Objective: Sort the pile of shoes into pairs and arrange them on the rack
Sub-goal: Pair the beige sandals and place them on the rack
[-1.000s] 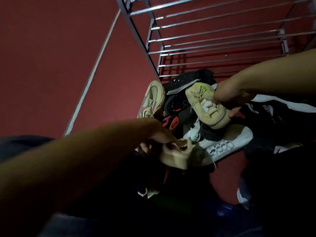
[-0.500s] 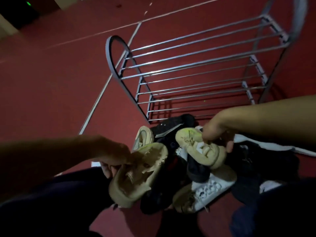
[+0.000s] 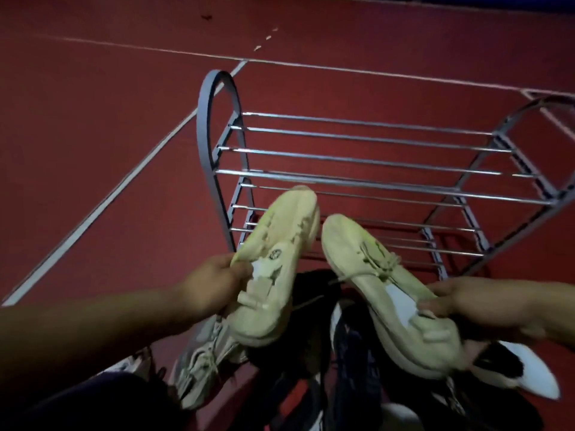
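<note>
Shoes, two cream ones: left shoe (image 3: 273, 269) gripped by left hand (image 3: 214, 287), right shoe (image 3: 385, 293) by right hand (image 3: 473, 303) (toes toward the rack (image 3: 367, 178)).

No wording can be read anywhere. The pale shoe (image 3: 273, 269) in the left hand (image 3: 214, 287) carries a small round dark emblem on its side, too blurred to make out as letters or a brand. The matching pale shoe (image 3: 389, 293) in the right hand (image 3: 485, 303) shows a plain white patch with nothing legible on it. The dark shoes (image 3: 354, 362) piled on the floor below show no readable marks.
</note>
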The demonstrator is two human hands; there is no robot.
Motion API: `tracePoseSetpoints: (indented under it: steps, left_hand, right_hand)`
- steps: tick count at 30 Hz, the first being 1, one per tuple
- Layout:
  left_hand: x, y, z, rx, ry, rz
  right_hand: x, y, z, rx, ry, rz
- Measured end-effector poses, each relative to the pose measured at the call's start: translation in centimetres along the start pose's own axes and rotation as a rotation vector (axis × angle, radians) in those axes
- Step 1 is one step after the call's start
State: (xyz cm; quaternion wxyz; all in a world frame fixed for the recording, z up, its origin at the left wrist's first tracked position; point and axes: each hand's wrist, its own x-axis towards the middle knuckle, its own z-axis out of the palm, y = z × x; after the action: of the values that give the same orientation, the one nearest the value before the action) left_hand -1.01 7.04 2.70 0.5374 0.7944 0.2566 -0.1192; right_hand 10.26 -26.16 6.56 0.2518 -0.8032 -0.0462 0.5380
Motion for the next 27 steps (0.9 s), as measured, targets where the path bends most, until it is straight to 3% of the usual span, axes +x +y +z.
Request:
tracePoseSetpoints:
  steps: [3, 8, 13, 19, 27]
  left_hand:
    - [3.4, 1.8, 2.0, -0.048, 0.022, 0.047]
    - [8.4, 5.5, 7.3, 0.168, -0.01, 0.156]
    - [12.2, 8.7, 14.5, 0.253, 0.068, 0.276]
    - [16.6, 13.1, 20.9, 0.259, 0.157, 0.335]
    - [19.8, 13.4, 23.9, 0.439, 0.33, 0.278]
  right_hand:
    - [1.4, -1.0, -0.1, 0.324, 0.152, 0.038]
    - [4.0, 1.0, -2.3, 0.399, 0.609, 0.088]
    - [4.5, 3.1, -8.5, 0.296, 0.855, 0.066]
    - [8.9, 6.1, -13.2, -0.113, 1.086, 0.141]
    - [12.0, 6.1, -13.6, -0.421, 1.163, 0.114]
